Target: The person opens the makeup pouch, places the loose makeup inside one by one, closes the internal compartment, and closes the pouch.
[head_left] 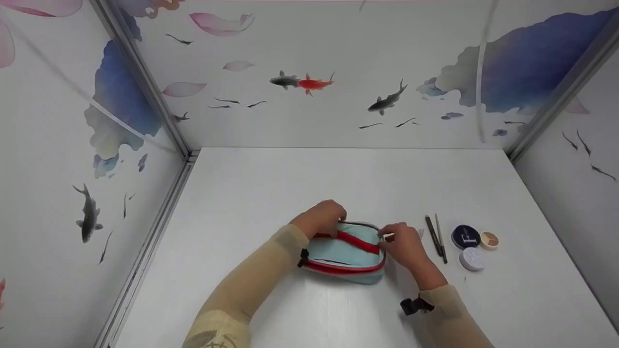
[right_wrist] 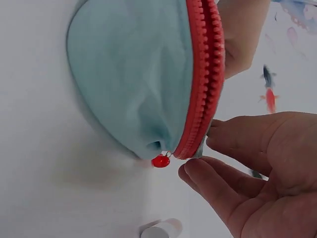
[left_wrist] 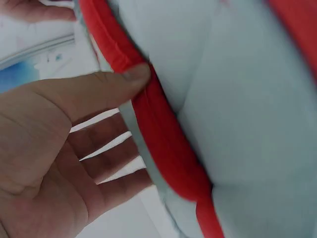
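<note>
A light blue pouch with red trim (head_left: 338, 253) lies between both hands. At its far left edge is the left hand (head_left: 321, 217); in the left wrist view the thumb of this hand (left_wrist: 64, 114) presses on the red trim (left_wrist: 163, 144), its other fingers spread behind the edge. The right hand (head_left: 405, 244) is at the pouch's right end. The right wrist view has that hand (right_wrist: 285, 168) pinching the end of the pouch (right_wrist: 129, 64) beside the red zipper (right_wrist: 200, 84), whose teeth look parted. A red zipper pull (right_wrist: 161, 160) hangs at the corner.
Right of the right hand lie two slim sticks, one dark (head_left: 434, 235) and one thinner (head_left: 441, 238). Beyond them are a dark round case (head_left: 465, 237), a white round container (head_left: 471, 259) and a small round palette (head_left: 489, 240). Printed panels enclose the white table (head_left: 251, 188).
</note>
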Tool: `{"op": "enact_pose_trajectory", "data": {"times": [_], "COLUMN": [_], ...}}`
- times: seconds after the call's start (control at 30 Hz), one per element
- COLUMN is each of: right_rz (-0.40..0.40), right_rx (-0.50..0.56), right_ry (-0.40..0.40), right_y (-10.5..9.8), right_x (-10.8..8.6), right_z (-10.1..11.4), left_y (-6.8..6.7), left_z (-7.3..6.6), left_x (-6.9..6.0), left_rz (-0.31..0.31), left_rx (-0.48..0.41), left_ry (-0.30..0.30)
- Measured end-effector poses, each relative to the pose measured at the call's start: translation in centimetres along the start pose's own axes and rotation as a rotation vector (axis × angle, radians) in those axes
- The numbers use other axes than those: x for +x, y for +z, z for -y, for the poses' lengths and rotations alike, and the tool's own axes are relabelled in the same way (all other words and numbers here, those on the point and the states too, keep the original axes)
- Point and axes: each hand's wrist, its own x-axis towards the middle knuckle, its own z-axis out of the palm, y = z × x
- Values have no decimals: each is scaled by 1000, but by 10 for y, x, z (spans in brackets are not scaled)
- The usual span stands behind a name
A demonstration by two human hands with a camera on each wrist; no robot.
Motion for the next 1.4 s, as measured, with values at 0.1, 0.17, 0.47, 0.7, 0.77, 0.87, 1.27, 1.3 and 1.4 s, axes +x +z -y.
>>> {"op": "enact_pose_trajectory", "data": {"times": [0.1,0.17,0.47,0.7,0.77,0.87,1.27,1.3,1.4], "right_rz": [-23,-47,-122,-127,-121,-109,-67,-69,-78], "right_rx": [12,22,21,15,19,17,29,33,39], "right_ry": [3,6,26,15,2,-15,-149,-151,-147], "right_y": [4,6,6,2,2,1,-7,-6,-3], "right_x": [0,2,11,11,8,1,-27,-29,-32], "right_z": [-3,-5,-16,-19,-18,-17,-11,-11,-10], "left_y": [-8,-8,35,60,64,67,72,73,74], "left_z": [19,33,72,73,72,71,57,56,55], "left_x": [-19,-32,-73,-100,-107,-119,-134,-134,-134], "left_rz": [-61,-120,-305,-371,-379,-377,-324,-327,-336], "left_rx": [-90,-136,-334,-440,-423,-388,-155,-126,-82], "left_ry": [-38,-57,-29,50,77,107,134,145,184]}}
